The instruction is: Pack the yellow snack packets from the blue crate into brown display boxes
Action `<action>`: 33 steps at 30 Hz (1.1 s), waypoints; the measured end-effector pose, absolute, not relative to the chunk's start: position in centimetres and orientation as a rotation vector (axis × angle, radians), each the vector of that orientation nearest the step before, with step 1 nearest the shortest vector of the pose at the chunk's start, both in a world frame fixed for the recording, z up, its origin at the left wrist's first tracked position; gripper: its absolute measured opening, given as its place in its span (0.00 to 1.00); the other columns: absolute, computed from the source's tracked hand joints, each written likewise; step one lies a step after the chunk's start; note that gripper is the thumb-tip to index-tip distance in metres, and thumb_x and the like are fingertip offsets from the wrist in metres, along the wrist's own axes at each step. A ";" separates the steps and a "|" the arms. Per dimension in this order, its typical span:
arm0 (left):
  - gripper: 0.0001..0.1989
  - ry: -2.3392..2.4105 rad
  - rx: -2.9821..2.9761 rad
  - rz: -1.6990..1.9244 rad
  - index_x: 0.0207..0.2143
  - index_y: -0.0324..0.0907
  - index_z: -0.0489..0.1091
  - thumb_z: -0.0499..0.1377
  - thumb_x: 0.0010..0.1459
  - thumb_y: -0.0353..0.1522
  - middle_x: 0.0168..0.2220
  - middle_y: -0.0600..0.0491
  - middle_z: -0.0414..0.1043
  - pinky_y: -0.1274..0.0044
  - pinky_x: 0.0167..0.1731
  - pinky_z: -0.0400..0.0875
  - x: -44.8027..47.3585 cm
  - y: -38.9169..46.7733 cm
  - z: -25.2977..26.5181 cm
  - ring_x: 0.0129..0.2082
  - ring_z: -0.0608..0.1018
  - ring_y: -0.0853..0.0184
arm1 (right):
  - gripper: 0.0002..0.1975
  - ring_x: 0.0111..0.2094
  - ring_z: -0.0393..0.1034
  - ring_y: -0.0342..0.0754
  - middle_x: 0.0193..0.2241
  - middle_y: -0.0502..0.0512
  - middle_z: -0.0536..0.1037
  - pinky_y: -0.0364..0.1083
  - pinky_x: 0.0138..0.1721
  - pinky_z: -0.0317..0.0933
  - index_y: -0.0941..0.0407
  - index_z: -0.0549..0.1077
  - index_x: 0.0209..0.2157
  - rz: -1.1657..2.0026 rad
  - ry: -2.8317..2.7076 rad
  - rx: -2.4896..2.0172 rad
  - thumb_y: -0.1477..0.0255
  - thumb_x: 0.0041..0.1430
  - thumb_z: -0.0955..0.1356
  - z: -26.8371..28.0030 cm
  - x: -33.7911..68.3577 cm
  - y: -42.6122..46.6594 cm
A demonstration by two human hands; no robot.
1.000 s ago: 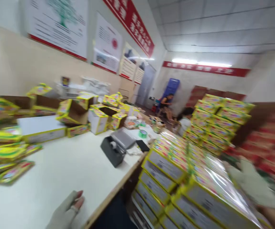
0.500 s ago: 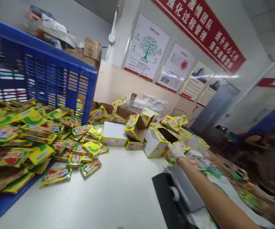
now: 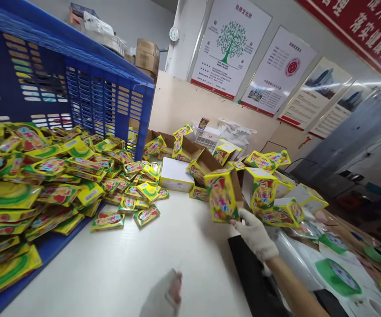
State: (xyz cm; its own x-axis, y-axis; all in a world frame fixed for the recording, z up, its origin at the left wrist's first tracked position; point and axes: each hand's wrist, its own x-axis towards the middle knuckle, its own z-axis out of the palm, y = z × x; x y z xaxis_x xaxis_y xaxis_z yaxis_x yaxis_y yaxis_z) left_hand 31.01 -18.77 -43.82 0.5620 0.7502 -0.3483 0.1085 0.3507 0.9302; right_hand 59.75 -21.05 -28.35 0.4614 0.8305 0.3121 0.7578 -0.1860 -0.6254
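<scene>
My right hand (image 3: 255, 232), in a whitish glove with bare fingertips, grips the lower corner of a yellow printed carton (image 3: 222, 196) raised over the table. The carton's brown inner side shows at its right. At the bottom middle, my left hand (image 3: 175, 290) is a small blurred shape above the white table (image 3: 121, 268); its fingers cannot be made out. Flat yellow-green packets (image 3: 107, 221) lie loose at the left, heaped up to a blue plastic crate (image 3: 111, 72). Several similar cartons (image 3: 263, 189) stand behind and to the right of my right hand.
A black, long object (image 3: 253, 275) lies under my right forearm, with a greyish clear plastic piece (image 3: 291, 251) beside it. Green tape rolls (image 3: 338, 276) sit at the right. A white-sided box (image 3: 176, 174) stands near the back wall.
My right hand has come back leftward and nearer from the row of cartons, with one carton now in it. My left hand has come into sight at the bottom. The view has turned right.
</scene>
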 end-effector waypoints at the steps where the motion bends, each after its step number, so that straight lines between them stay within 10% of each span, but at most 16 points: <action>1: 0.34 0.936 1.094 0.584 0.47 0.41 0.71 0.55 0.50 0.58 0.50 0.44 0.74 0.73 0.45 0.74 30.7 -17.7 -43.3 0.49 0.76 0.58 | 0.07 0.39 0.72 0.54 0.33 0.56 0.78 0.53 0.47 0.66 0.54 0.74 0.31 0.083 -1.505 -1.928 0.66 0.50 0.67 -28.8 58.4 -22.5; 7: 0.34 1.128 0.993 1.287 0.61 0.41 0.56 0.41 0.62 0.52 0.64 0.43 0.57 0.67 0.60 0.62 25.8 -12.2 -39.1 0.62 0.65 0.59 | 0.11 0.64 0.51 0.60 0.58 0.60 0.69 0.63 0.60 0.51 0.53 0.74 0.27 0.282 -2.010 -1.849 0.79 0.49 0.61 -31.9 52.5 -27.2; 12: 0.38 0.910 1.413 0.810 0.60 0.40 0.62 0.58 0.52 0.51 0.62 0.44 0.61 0.64 0.65 0.51 23.4 -16.5 -39.5 0.64 0.61 0.56 | 0.14 0.46 0.71 0.52 0.41 0.58 0.77 0.52 0.49 0.64 0.54 0.69 0.33 0.619 -1.754 -1.919 0.79 0.46 0.58 -33.8 48.2 -26.3; 15: 0.35 0.983 1.328 0.788 0.60 0.40 0.62 0.53 0.56 0.51 0.62 0.45 0.61 0.63 0.65 0.51 22.8 -18.7 -41.4 0.63 0.62 0.56 | 0.07 0.31 0.70 0.48 0.26 0.51 0.74 0.47 0.34 0.64 0.53 0.63 0.26 0.716 -1.788 -1.971 0.78 0.44 0.59 -33.0 47.8 -25.4; 18: 0.33 1.053 1.294 0.906 0.58 0.38 0.63 0.49 0.59 0.51 0.60 0.43 0.64 0.62 0.63 0.58 21.5 -16.9 -41.7 0.61 0.66 0.56 | 0.04 0.36 0.71 0.49 0.32 0.53 0.78 0.46 0.38 0.64 0.54 0.65 0.25 0.935 -1.948 -1.913 0.76 0.42 0.63 -30.8 49.1 -22.9; 24: 0.18 1.492 1.764 1.202 0.42 0.43 0.70 0.51 0.60 0.44 0.44 0.47 0.74 0.64 0.52 0.70 18.4 -9.1 -39.3 0.48 0.76 0.58 | 0.24 0.52 0.69 0.56 0.53 0.64 0.73 0.54 0.53 0.61 0.58 0.68 0.53 0.597 -1.906 -1.772 0.62 0.59 0.62 -28.1 47.7 -8.9; 33: 0.25 1.678 2.366 1.425 0.57 0.49 0.61 0.58 0.57 0.38 0.55 0.44 0.67 0.65 0.52 0.69 16.2 -8.1 -46.0 0.54 0.72 0.54 | 0.14 0.50 0.70 0.52 0.48 0.59 0.76 0.52 0.54 0.59 0.58 0.73 0.47 0.420 -1.746 -1.864 0.67 0.65 0.63 -30.2 42.2 17.6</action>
State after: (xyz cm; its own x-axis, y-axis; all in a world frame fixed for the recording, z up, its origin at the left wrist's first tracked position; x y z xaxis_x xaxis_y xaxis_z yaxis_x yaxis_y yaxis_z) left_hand 16.18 -8.08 -45.96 0.0740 0.7189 0.6912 0.7986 -0.4578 0.3906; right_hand 42.18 17.56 -30.17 0.1088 0.9844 0.1384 0.8139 -0.0083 -0.5809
